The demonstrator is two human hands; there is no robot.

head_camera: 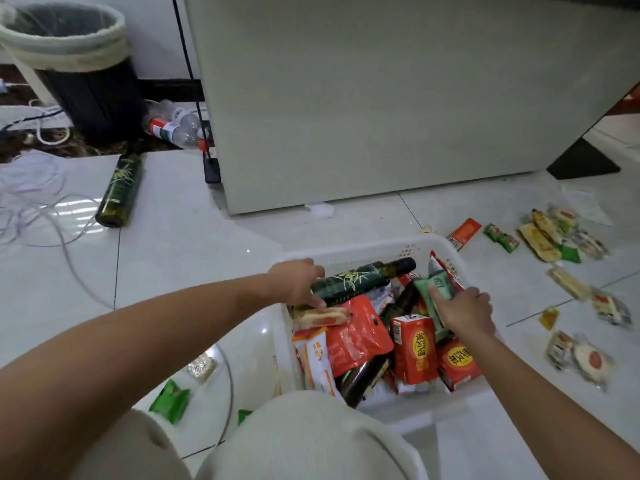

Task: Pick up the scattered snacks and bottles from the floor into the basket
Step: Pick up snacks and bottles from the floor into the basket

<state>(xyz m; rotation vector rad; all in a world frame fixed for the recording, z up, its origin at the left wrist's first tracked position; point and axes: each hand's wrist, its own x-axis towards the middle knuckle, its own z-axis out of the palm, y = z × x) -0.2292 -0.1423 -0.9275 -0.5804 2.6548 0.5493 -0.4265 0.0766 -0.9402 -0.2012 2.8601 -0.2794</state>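
A white plastic basket stands on the tiled floor in front of me, filled with red packets, red cartons and dark bottles. My left hand is inside its left side, gripping the base of a dark green bottle that lies across the top. My right hand is over the right side, holding a green packet. A second dark green bottle lies on the floor at far left. Several wrapped snacks are scattered on the floor to the right.
A large grey cabinet stands behind the basket. A black bin and clear plastic bottles sit at the back left, with loose white cables on the floor. Green packets lie by my left knee.
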